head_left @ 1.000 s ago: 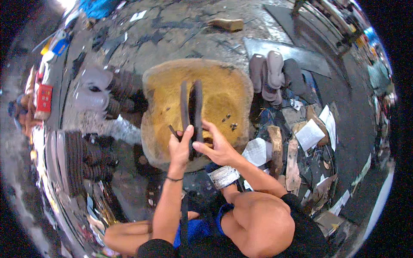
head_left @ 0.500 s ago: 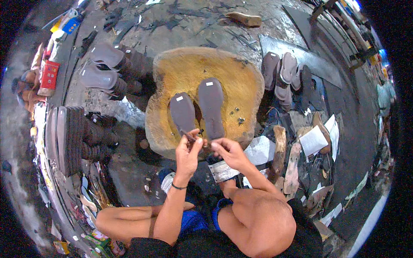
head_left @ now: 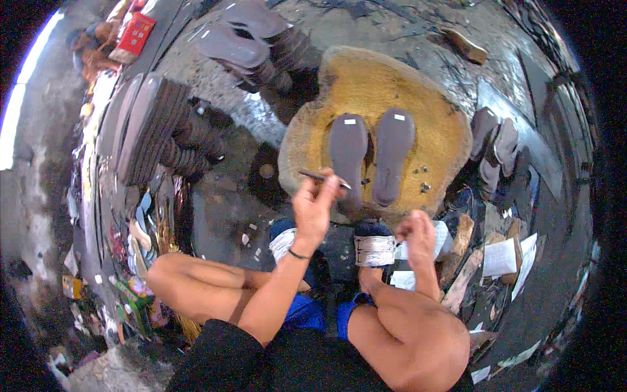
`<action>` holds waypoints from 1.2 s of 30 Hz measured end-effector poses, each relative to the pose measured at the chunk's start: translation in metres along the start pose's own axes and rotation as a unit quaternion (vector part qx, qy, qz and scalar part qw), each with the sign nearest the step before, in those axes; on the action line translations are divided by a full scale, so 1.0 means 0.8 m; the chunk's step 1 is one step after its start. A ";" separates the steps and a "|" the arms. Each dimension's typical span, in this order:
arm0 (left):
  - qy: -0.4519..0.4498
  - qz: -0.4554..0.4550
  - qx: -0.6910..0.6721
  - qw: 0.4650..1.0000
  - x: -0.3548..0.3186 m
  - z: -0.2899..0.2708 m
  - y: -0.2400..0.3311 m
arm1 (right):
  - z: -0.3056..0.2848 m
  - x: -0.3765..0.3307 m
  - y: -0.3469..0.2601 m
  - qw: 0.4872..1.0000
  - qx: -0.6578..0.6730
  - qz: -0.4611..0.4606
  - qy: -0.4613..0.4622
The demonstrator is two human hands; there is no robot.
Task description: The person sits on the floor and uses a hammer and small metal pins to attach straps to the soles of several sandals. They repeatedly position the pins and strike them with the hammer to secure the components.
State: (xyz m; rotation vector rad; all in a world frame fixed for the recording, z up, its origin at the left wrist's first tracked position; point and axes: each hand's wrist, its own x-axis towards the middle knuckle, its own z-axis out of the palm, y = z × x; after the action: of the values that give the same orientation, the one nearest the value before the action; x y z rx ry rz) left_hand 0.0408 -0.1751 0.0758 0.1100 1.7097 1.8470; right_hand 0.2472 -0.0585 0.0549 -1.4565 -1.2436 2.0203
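Observation:
Two grey shoe soles, the left sole [head_left: 347,149] and the right sole [head_left: 392,151], lie flat side by side on a round wooden block [head_left: 436,130] in front of me. My left hand [head_left: 313,208] hovers at the block's near edge and pinches a thin dark pen-like tool [head_left: 321,178], held roughly level just left of the left sole. My right hand [head_left: 418,235] is drawn back below the block, fingers curled, with nothing seen in it. A spool of white thread [head_left: 375,251] sits between my hands.
Stacks of grey soles stand at the left [head_left: 151,124] and the upper left [head_left: 241,36], more soles at the right [head_left: 493,140]. Wood scraps [head_left: 460,238] and papers [head_left: 499,258] lie at the lower right. My bare knees [head_left: 176,274] frame the floor.
The soles were held upright together, then laid flat side by side. Both hands have since pulled back off them, the right hand toward my knee, the left keeping the tool.

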 end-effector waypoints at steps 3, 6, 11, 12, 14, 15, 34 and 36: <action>0.056 0.118 0.186 0.974 0.049 -0.071 0.017 | -0.101 -0.006 0.028 0.899 -0.318 -0.184 0.240; 0.046 0.092 0.088 0.991 0.074 -0.074 0.014 | -0.190 -0.045 0.090 0.599 -0.651 -0.217 0.414; -0.033 0.069 -0.015 0.997 0.125 0.014 -0.011 | -0.233 -0.070 0.113 0.928 -0.264 0.063 0.255; -0.037 0.066 -0.010 0.997 0.140 0.019 -0.018 | -0.221 -0.067 0.096 0.958 -0.137 0.110 0.226; -0.051 0.053 -0.003 0.997 0.165 0.036 -0.030 | -0.147 -0.078 0.055 0.956 -0.083 -0.031 0.279; -0.055 0.068 0.027 0.996 0.180 0.034 -0.037 | -0.096 -0.082 0.014 0.956 -0.036 -0.064 0.284; -0.040 0.253 0.379 0.890 0.167 0.053 -0.023 | 0.094 -0.032 -0.229 0.853 0.188 -0.479 -0.087; -0.057 0.302 0.396 0.865 0.171 0.056 -0.039 | 0.083 0.007 -0.183 0.867 0.036 -0.489 -0.094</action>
State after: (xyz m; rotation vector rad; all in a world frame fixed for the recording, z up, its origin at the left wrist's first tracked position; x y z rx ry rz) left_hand -0.0378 -0.0702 0.0075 1.1762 2.4174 1.3159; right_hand 0.1561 -0.0034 0.1758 -0.3849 -1.5206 1.4544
